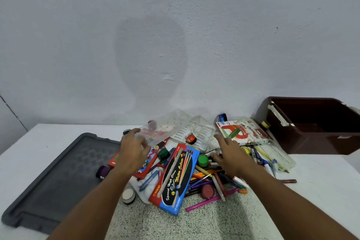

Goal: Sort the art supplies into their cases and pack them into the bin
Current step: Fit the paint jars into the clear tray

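Over the messy pile on the tabletop (321,177), left hand (134,152) and right hand (231,154) both hover with fingers spread; watercolour box (175,177) sits between them, brown bin (315,122) far right.

We look down on a heap of art supplies (196,171) on the worktop (321,181). Our left hand (132,152) hovers over a red box (136,165), fingers relaxed. Our right hand (231,154) spreads above the pens (206,200). Watercolour box (175,179) lies between them. Grey lid (58,177) at left; brown bin (315,124) at right.
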